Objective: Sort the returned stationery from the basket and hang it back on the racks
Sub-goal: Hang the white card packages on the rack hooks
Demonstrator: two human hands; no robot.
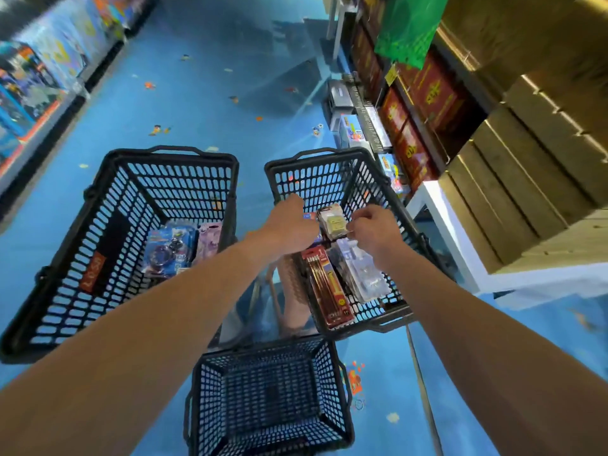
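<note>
Reaching into the black basket (316, 182) at centre right of the frame, the right hand (375, 232) pinches the edge of a small beige pack (332, 222) with curled fingers. The left hand (289, 222) sits just beside that pack, its fingers hidden, so I cannot tell its grip. A red pencil pack (325, 287) and a clear blister pack (358, 271) lie lower in the same basket.

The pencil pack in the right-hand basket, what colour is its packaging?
The pencil pack is mainly red with yellow accents; the head view shows it.

Three baskets (171, 153) (329, 153) (263, 344), two hands (289, 222) (375, 228), at least five stationery packs (167, 248) (209, 238) (332, 222) (325, 284) (358, 271).
</note>
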